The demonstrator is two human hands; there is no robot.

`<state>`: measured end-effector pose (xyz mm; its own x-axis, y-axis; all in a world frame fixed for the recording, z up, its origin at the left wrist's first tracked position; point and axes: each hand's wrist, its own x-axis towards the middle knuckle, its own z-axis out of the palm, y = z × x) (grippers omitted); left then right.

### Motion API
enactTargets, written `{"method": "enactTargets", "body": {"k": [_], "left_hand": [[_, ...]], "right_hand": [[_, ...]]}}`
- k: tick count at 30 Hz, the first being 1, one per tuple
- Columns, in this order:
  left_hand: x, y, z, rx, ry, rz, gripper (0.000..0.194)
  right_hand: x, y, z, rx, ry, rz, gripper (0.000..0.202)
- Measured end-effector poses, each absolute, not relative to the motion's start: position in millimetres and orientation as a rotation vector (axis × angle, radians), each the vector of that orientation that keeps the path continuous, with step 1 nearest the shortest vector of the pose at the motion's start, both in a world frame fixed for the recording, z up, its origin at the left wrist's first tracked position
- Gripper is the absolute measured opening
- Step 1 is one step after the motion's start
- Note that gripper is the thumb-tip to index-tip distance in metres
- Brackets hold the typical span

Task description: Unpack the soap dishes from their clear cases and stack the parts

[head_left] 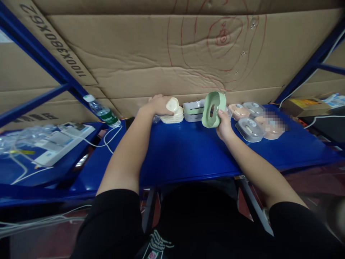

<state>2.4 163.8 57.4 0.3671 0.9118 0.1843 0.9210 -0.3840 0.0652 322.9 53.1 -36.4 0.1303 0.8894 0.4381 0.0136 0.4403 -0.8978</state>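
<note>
My left hand (160,105) grips a small cream plastic dish (172,104) by its edge, tilted over a stack of similar cream dishes (172,118). Its far fingers are partly hidden. In my right hand (224,126) is a light green plastic shell (207,113) with a wavy rim and an oval opening, held up off the table on its side. Between the hands stand stacked grey and green shells (193,116) of a similar shape.
To the right sit several lidded soap-box-like cases (250,130), grey and peach. A water bottle (104,112) leans at the left near a white cable (106,142) and a power strip (63,145). Cardboard (134,46) walls the back of the blue table (178,154).
</note>
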Motion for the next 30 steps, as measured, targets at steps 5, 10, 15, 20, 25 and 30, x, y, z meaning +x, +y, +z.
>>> {"method": "enactTargets", "body": {"k": [5, 10, 15, 20, 25, 30], "left_hand": [[8, 183, 45, -2.74, -1.662, -0.355, 0.08], [12, 179, 25, -2.672, -1.627, -1.092, 0.062], [58, 134, 29, -2.638, -1.317, -1.749, 0.045], [112, 60, 44, -3.045, -0.837, -1.448, 0.034], [133, 36, 54, -2.904, -0.948, -1.294, 0.014], [134, 59, 79, -2.65, -1.165, -0.96, 0.03]], "right_hand": [[324, 58, -46, -1.0, -1.466, 0.705, 0.121], [327, 61, -51, -0.984, -1.42, 0.722, 0.117], [323, 57, -54, -0.982, -1.578, 0.559, 0.13], [314, 43, -51, -1.005, -1.68, 0.409, 0.161], [319, 38, -39, -0.995, -1.632, 0.299, 0.164], [348, 52, -33, -1.246, -1.8, 0.099, 0.135]]}}
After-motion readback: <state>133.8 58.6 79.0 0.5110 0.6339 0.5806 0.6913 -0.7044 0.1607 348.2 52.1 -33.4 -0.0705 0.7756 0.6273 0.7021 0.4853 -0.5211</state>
